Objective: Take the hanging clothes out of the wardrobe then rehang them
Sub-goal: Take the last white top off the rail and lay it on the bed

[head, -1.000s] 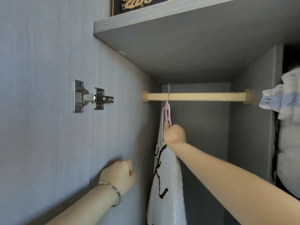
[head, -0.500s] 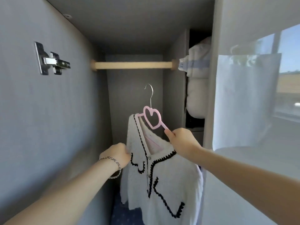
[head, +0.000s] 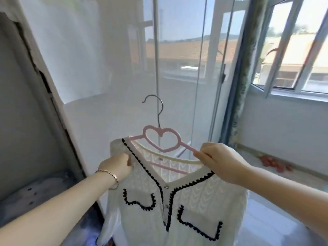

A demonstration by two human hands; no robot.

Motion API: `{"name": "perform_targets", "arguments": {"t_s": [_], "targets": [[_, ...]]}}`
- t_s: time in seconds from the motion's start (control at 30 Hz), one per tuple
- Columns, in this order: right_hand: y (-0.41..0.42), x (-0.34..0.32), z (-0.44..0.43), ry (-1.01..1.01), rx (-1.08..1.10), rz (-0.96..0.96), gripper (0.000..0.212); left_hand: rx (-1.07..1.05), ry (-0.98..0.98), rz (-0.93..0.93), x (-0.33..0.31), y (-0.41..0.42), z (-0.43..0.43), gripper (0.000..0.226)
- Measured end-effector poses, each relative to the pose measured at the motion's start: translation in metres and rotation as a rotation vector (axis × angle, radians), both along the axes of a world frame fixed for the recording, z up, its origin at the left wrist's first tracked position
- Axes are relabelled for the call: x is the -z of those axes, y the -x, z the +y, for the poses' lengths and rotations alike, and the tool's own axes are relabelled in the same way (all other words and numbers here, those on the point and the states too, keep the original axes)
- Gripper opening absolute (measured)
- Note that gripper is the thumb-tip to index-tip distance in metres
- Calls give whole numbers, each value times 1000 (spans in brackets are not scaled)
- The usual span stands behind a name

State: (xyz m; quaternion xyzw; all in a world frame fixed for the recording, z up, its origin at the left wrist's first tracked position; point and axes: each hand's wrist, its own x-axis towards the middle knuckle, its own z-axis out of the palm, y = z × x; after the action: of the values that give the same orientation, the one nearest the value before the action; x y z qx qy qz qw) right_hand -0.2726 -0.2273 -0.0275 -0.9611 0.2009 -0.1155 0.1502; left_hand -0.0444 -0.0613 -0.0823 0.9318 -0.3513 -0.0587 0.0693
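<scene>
Head view: a white cardigan (head: pixel 191 197) with black trim hangs on a pink hanger (head: pixel 160 139), held up in the air between both hands. The left hand (head: pixel 116 166), a bracelet (head: pixel 111 176) on its wrist, curls round the cardigan's shoulder. Its fingers close on the knit and perhaps on the hanger end beneath, which the fabric hides. The right hand (head: pixel 223 162) pinches the hanger's other arm between thumb and fingers, near the heart-shaped loop; that arm's tip lies behind the hand. The metal hook (head: pixel 162 105) stands free above, touching nothing. The cardigan's hem is cut off by the lower edge. A blurred grey panel at the left is probably the wardrobe (head: pixel 26 121).
</scene>
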Motion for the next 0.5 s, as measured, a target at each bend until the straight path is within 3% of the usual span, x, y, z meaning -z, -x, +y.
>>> {"name": "perform_targets", "arguments": {"t_s": [0.17, 0.3, 0.5], "targets": [[148, 35, -41, 75, 208, 73, 42, 237, -26, 119, 45, 102, -95, 13], [243, 68, -46, 124, 383, 30, 42, 423, -46, 145, 79, 178, -150, 27], [345, 102, -22, 129, 696, -51, 62, 675, -83, 188, 105, 273, -209, 16]]}}
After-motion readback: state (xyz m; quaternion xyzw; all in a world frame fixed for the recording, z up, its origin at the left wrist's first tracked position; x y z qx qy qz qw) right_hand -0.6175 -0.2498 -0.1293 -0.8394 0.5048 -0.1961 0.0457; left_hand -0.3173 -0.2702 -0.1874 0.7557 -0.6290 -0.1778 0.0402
